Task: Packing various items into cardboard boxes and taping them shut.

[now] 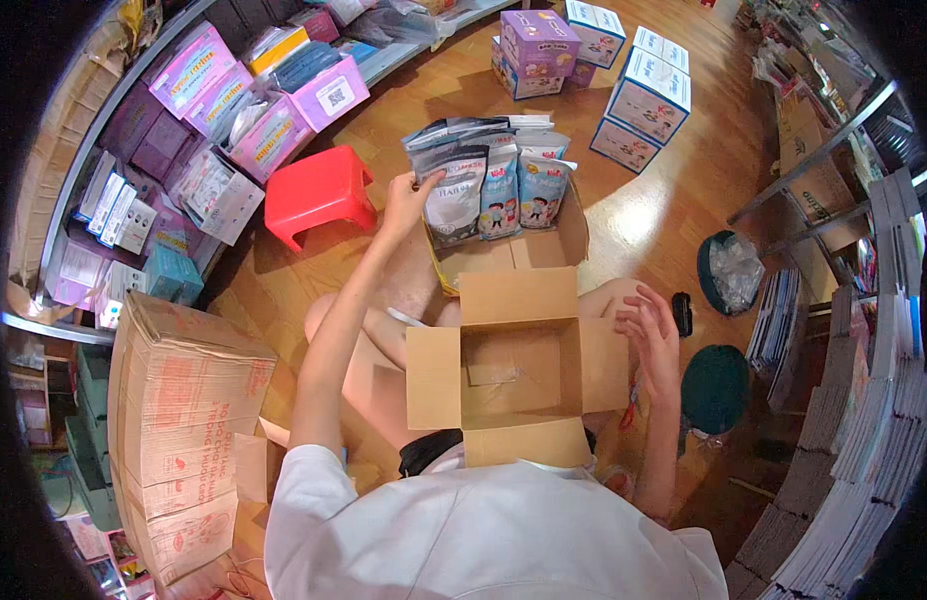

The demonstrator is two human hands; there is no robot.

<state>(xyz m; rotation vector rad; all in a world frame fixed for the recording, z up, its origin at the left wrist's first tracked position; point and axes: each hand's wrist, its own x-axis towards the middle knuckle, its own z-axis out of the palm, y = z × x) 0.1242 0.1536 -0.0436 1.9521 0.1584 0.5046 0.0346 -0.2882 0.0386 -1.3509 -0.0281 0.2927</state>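
Observation:
My left hand [409,196] pinches the upper left edge of a grey and white mask packet [454,199], thumb across its front. That packet stands in a shallow open carton [471,256] with several others, among them blue and white kids' mask packets [499,196] printed with cartoon children. An open cardboard box [519,296] sits in front of my body between my legs, flaps folded outward. Inside it I see the bare bottom and a shiny strip, perhaps tape. My right hand [653,334] is raised by the box's right flap, fingers spread and nothing in them.
A red plastic stool [317,191] stands to the left, before a shelf of pink boxes [268,142]. A large carton [185,420] is at lower left. Stacked blue-white boxes [647,94] and a purple box [538,41] stand ahead. Red-handled scissors [630,411] lie right.

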